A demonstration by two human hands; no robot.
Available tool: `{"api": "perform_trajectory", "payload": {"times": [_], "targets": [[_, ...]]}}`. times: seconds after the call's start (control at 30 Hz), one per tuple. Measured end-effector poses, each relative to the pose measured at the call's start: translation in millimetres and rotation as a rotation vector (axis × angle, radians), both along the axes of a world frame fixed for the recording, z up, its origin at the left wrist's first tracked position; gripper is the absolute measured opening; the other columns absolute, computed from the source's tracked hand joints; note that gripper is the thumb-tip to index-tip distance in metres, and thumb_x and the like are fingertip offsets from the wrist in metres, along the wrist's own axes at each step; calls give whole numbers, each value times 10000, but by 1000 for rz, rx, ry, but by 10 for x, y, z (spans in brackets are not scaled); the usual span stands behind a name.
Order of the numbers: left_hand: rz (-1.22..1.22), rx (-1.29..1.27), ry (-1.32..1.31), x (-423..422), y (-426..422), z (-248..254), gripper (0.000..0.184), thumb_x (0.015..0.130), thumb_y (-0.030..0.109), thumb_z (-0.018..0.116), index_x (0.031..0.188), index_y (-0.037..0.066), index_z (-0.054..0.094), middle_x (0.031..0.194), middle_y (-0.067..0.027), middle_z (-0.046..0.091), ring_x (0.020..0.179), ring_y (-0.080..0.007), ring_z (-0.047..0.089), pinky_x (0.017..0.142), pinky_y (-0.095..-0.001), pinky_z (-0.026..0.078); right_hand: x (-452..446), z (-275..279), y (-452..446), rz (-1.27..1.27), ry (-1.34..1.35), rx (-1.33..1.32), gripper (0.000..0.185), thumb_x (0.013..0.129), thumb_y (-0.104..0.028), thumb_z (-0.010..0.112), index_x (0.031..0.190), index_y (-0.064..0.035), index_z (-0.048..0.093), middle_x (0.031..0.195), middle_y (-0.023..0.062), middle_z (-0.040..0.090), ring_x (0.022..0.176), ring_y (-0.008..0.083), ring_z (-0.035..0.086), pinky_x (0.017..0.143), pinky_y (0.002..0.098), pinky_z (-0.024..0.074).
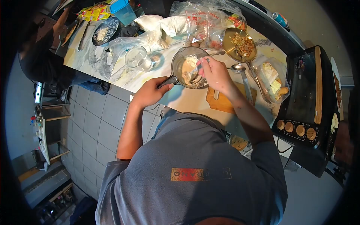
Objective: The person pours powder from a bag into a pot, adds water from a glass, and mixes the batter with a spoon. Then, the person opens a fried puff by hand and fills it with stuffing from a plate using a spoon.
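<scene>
My left hand (150, 92) is wrapped around the dark handle (169, 81) of a small deep pan (177, 64) at the table's front edge. Inside the pan lie a pale, wet mixture (187, 68) and some white powder (192, 60). Over the pan's right side, my right hand (215, 74) grips a thin metal utensil (198, 67), which dips into the mixture. Its working end is hidden, so its kind is unclear. A clear glass (138, 58) stands left of the pan. Right of my right hand lies a metal spoon (237, 68).
A wooden cutting board (219, 100) sits near the front edge. Behind it are a golden pan (229, 48) with chopped food and a plastic container (284, 75) with cabbage. A black toaster oven (302, 90) borders the right; another person (48, 63) stands left.
</scene>
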State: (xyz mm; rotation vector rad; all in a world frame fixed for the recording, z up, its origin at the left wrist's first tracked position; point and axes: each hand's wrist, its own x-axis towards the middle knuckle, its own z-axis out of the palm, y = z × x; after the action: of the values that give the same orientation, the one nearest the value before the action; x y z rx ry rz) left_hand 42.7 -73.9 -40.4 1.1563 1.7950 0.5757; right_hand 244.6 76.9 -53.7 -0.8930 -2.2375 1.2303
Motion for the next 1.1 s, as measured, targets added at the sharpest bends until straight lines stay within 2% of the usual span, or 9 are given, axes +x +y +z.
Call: {"api": "perform_trajectory", "payload": {"times": [0.07, 0.13, 0.27, 0.33, 0.43, 0.63, 0.77, 0.97, 1.1], "targets": [[-23, -15, 11, 9, 8, 1, 328, 918, 299, 610, 1089, 22, 654, 678, -44, 571, 645, -129, 495, 622, -305, 413, -40, -51, -27, -123, 40, -197, 229, 967, -179, 462, 907, 5, 585, 801, 228, 640, 743, 418, 611, 681, 455, 488], [-5, -7, -17, 9, -10, 0, 328, 918, 292, 609, 1104, 26, 654, 689, -52, 583, 655, -130, 502, 634, -303, 418, -69, -59, -26, -111, 73, 148, 217, 963, -170, 476, 938, 11, 593, 806, 238, 635, 770, 432, 608, 678, 468, 486], [4, 10, -13, 33, -16, 48, 325, 914, 288, 618, 1091, 18, 658, 665, -24, 543, 638, -115, 474, 611, -294, 406, -99, -56, 15, -111, -15, 386, 198, 956, -166, 497, 954, 5, 597, 806, 231, 637, 763, 427, 609, 682, 470, 487], [22, -13, -36, 12, 0, 14, 329, 913, 292, 621, 1086, 15, 660, 655, -18, 532, 627, -109, 465, 598, -290, 397, -143, -116, 9, -55, 228, 431, 186, 951, -159, 511, 929, 10, 585, 801, 226, 634, 750, 430, 604, 675, 479, 482], [22, -3, -62, -20, -22, -64, 335, 917, 301, 625, 1101, 23, 661, 636, 11, 494, 591, -86, 437, 554, -271, 368, -71, 0, -57, 35, 127, 104, 187, 949, -154, 512, 935, 20, 579, 810, 226, 632, 752, 437, 598, 682, 493, 475], [1, -10, -63, -19, -32, -51, 337, 920, 307, 633, 1116, 34, 662, 628, 40, 463, 568, -68, 412, 519, -251, 342, -43, -80, 25, -30, 84, 469, 185, 937, -152, 528, 945, 25, 583, 830, 237, 633, 774, 434, 597, 693, 491, 476], [34, -52, -78, -15, -13, -16, 327, 918, 306, 618, 1061, 15, 666, 620, 13, 483, 592, -94, 430, 559, -282, 365, -50, -26, -56, 56, 163, 246, 173, 935, -148, 528, 926, 16, 585, 815, 233, 629, 791, 431, 594, 714, 485, 478], [35, -8, -79, -13, -27, -39, 320, 924, 328, 624, 1073, 49, 672, 618, 42, 460, 560, -64, 416, 507, -249, 338, -30, -99, 14, 35, 139, 523, 172, 948, -116, 517, 987, 27, 604, 811, 206, 640, 738, 371, 630, 660, 405, 490], [5, -11, -76, -8, -38, 9, 336, 918, 344, 628, 1093, 59, 669, 614, 45, 459, 560, -63, 422, 504, -247, 338, 32, 13, -64, 126, 67, 209, 173, 946, -126, 523, 978, 23, 606, 806, 206, 638, 727, 408, 605, 656, 421, 487]]}}
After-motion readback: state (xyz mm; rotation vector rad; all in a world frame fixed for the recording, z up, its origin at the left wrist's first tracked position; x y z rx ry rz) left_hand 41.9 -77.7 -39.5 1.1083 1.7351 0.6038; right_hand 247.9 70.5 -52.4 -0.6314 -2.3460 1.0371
